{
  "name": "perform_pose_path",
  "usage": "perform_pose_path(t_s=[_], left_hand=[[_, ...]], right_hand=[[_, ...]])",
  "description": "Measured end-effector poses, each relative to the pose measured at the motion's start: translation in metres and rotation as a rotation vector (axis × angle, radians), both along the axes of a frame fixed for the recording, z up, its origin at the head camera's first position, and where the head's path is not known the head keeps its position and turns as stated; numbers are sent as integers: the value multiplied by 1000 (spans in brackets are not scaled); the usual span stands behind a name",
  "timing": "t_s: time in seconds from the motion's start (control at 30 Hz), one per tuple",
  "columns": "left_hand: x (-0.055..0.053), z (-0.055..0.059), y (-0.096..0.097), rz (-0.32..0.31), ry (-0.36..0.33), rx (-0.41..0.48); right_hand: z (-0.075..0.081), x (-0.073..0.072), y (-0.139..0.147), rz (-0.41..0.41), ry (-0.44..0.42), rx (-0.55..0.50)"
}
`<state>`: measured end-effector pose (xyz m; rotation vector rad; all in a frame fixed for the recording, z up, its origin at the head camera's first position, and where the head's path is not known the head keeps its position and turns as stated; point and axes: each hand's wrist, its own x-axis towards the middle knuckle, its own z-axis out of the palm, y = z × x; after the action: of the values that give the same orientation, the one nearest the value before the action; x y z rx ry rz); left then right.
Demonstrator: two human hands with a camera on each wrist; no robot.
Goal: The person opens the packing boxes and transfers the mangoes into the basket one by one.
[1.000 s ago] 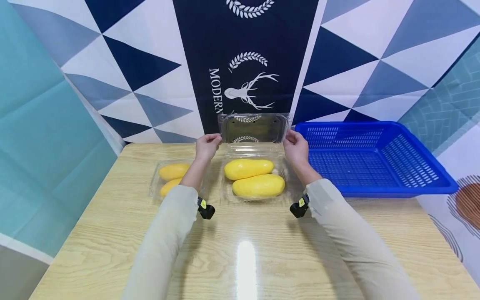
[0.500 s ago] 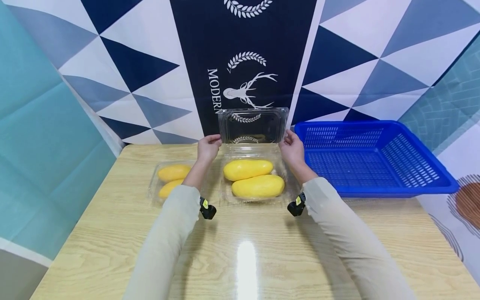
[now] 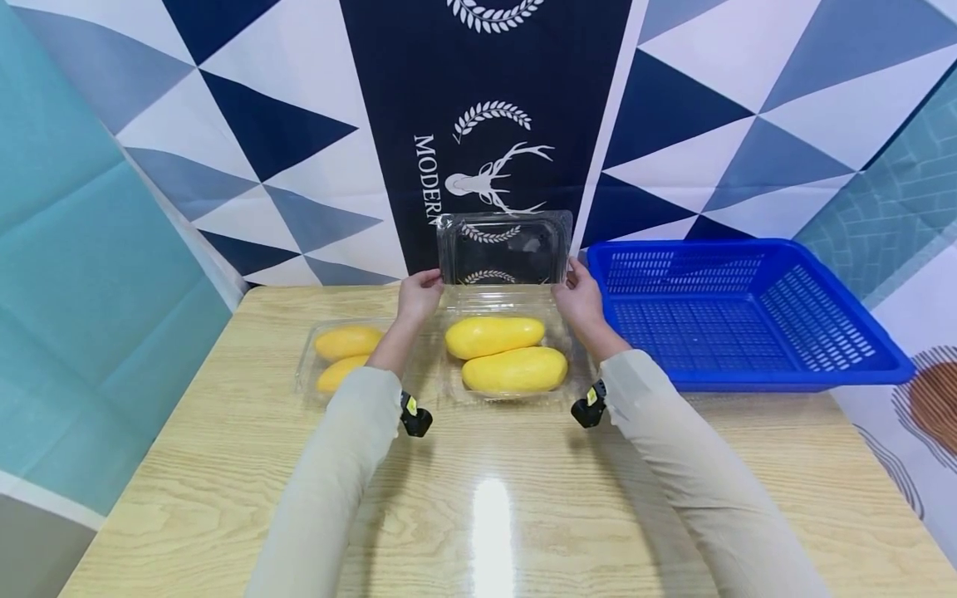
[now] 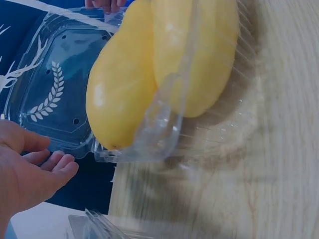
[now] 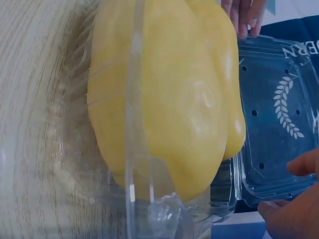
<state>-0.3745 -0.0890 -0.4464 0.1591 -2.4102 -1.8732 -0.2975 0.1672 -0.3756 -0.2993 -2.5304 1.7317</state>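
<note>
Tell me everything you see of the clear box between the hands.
The clear box looks like thin, shiny plastic, with ribbed sides and a hinged lid dotted with small holes. It sits open on the wooden table, left of the blue basket, lid up at the back. Two yellow fruits lie side by side inside. The left hand and right hand are at the lid's sides; finger contact is unclear.

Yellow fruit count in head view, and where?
4: far fruit and near fruit in the open container between left hand and right hand; back fruit and front fruit in the left container. The left arm partly blocks that container, so more could be hidden.
</note>
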Motion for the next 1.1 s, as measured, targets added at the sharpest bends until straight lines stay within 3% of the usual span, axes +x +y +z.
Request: perform_pose_path(t_s=[0.03,0.1,0.17,0.2,0.27,0.37,0.4,0.43,0.47,0.63,0.7,0.83,0.9,0.97,1.03,1.1], left_hand=[[-14,-16,-2,7,4,-12],[-18,-22,-4,-11,-36,-35],[-19,-22,-2,-16,-44,-57],[-18,-19,1,-21,-88,-80],[-28,-29,-1,-35,-102,-85],[-49,-57,-6,-30,-48,-91],[-53,-60,-5,-30,-71,-105],[-55,-66,-7,-33,-43,-90],[-52,-63,-7,-30,-48,-95],[7,6,6,-36,-166,-98],[25,25,10,-39,-182,-101],[13,1,4,-32,-107,-96],[-3,-18,1,-37,-100,-97],[-18,-31,-2,-55,-136,-112],[-41,-55,-5,-64,-149,-126],[-77,-98,-12,-57,-99,-142]], right_hand=[[0,0,0,2,-9,6],[0,0,0,5,-27,20],[0,-1,0,6,-42,33],[0,-1,0,6,-52,39],[-1,0,0,10,-63,48],[-1,0,-1,9,-84,61],[-1,0,-1,8,-89,67],[-1,0,-1,7,-95,71],[-1,0,-1,6,-102,73],[-1,0,-3,5,-126,96],[-1,0,-3,7,-133,107],[-2,1,-3,16,-136,139],[-2,2,-3,23,-134,155],[-2,2,-2,28,-129,167],[-2,3,-2,32,-128,178],[-3,3,-1,32,-130,186]])
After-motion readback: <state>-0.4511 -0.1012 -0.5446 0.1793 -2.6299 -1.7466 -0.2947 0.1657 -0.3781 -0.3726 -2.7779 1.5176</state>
